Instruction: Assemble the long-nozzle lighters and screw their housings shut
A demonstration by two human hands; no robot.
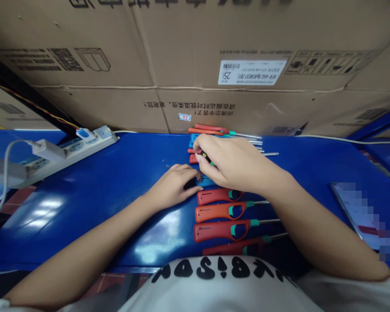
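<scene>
My right hand (229,160) is shut on a small black-handled tool (205,156) with a yellow dot on its end, above a row of utility lighters. My left hand (173,186) curls over the dark end of a blue utility lighter (206,183), partly hiding it. Orange-red utility lighters (222,211) with green trim and metal nozzles lie side by side toward me. More red and blue lighters (208,130) lie beyond my right hand, partly hidden by it. Two tiny metal screws (165,163) rest on the blue workbench (94,203) left of my left hand.
A white power strip (74,151) with plugs and cables lies at the left. A phone (360,216) with a blurred screen lies at the right. Stacked cardboard boxes (247,56) form a wall along the bench's far edge.
</scene>
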